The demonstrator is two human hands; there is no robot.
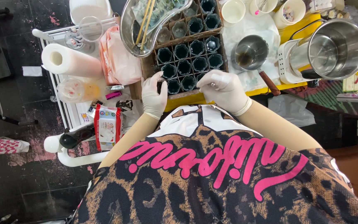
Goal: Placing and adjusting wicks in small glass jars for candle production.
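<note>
Seen from above, the picture runs upside down: the person's leopard-print top fills the lower half, and the work surface lies along the upper half. Near the middle, a wooden crate (146, 66) holds rows of small dark green cups (182, 51). The left hand (154, 96), in a pale glove, is at the crate's near edge with its fingers curled round one cup (161, 86), closed on it. The right hand (223, 89), also gloved, rests just beside it at the same edge, fingers bent inward; whether it grips anything cannot be told. A metal bowl (131, 31) with wooden sticks sits over the crate's upper left corner. Right of the crate, a small saucepan (250, 52) lies on white paper, and a large steel pot (337, 49) stands at the upper right on a yellow top. At the upper left, a white rack (63, 105) carries a paper towel roll (69, 61) and plastic packets. The floor (9, 182) on the left is dark, worn tile with pink stains.
</note>
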